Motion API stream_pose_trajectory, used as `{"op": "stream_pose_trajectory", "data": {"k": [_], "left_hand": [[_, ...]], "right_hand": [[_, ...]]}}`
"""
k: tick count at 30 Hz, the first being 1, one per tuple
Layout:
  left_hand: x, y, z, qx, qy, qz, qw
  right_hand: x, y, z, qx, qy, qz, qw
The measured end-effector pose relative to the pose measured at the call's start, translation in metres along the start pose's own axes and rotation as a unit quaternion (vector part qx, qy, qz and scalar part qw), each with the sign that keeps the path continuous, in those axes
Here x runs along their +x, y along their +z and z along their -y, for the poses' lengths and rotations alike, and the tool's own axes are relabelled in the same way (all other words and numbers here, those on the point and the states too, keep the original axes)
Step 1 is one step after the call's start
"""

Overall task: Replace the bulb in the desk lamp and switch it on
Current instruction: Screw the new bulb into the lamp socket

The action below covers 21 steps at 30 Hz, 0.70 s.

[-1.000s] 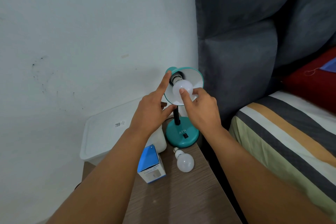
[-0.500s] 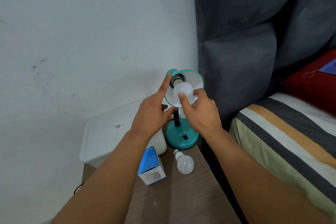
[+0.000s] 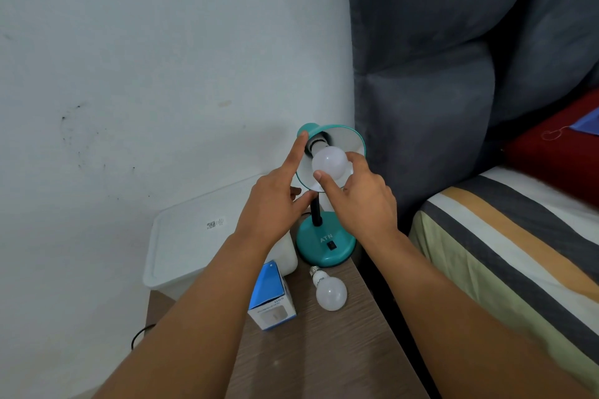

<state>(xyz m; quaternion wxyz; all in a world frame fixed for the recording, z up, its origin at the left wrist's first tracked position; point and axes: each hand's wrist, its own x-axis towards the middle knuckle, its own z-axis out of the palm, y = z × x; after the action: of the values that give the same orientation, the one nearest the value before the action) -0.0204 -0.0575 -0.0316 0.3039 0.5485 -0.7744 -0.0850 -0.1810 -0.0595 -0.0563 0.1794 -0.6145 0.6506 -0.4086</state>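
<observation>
1. The teal desk lamp [image 3: 325, 244] stands at the far end of the brown table [image 3: 324, 353], next to the wall.
2. A white bulb [image 3: 329, 161] sits in the lamp shade [image 3: 351, 142].
3. The right hand [image 3: 363, 201] pinches this bulb with thumb and fingers.
4. The left hand [image 3: 275, 204] holds the shade's left edge, its pointer finger straight and its thumb under the rim.
5. A second bulb [image 3: 330, 292] lies on the table, just right of a blue box [image 3: 270, 296].
</observation>
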Motion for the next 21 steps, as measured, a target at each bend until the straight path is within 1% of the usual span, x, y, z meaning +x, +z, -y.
{"op": "stream_pose_trajectory", "data": {"k": [9,13,18,21], "left_hand": [[0.0,0.0,-0.002,0.006,-0.011,0.002,1.0],[0.0,-0.003,-0.002,0.004,-0.002,0.01,1.0],[-0.005,-0.011,-0.004,0.027,-0.011,0.026,0.999],[-0.012,-0.021,-0.005,0.041,-0.015,0.026,0.999]], "right_hand": [[-0.002,0.001,0.001,0.009,0.016,0.01,1.0],[-0.001,0.001,0.001,0.016,0.02,0.017,1.0],[-0.004,-0.003,0.006,0.018,0.022,0.034,0.999],[-0.014,-0.009,0.009,0.038,0.019,0.027,0.999]]}}
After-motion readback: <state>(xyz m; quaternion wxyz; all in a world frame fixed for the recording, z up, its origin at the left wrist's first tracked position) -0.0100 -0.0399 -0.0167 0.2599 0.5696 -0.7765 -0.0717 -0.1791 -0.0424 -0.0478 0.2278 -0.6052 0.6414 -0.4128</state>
